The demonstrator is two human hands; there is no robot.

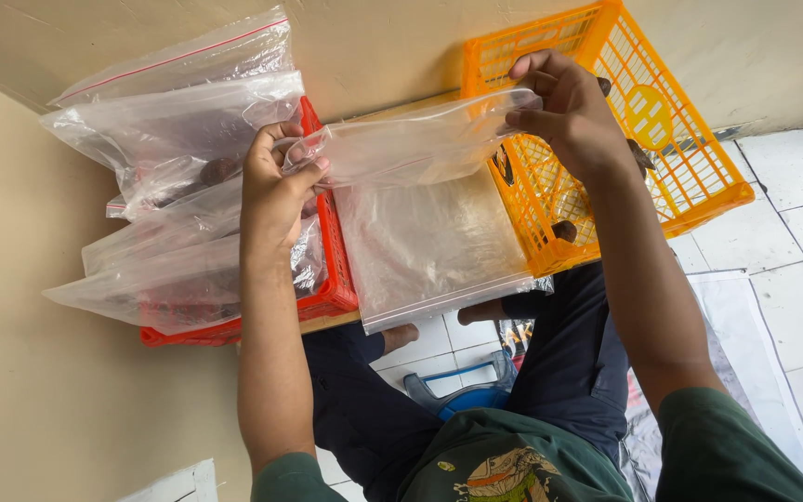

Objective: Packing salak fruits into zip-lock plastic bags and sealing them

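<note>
white tiled floor (792, 242) below; left hand (276, 181) and right hand (564, 107) each pinch an end of a clear zip bag (411, 144), red basket (332, 279) at 9 o'clock, orange basket (662, 139) at 3.

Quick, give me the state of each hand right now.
Left hand: closed, fingers pinching one end of the clear zip bag.
Right hand: closed, fingers pinching the bag's other end.

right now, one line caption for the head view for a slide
Both hands, left and right, stretch a clear zip bag between red crate and orange crate.
</note>
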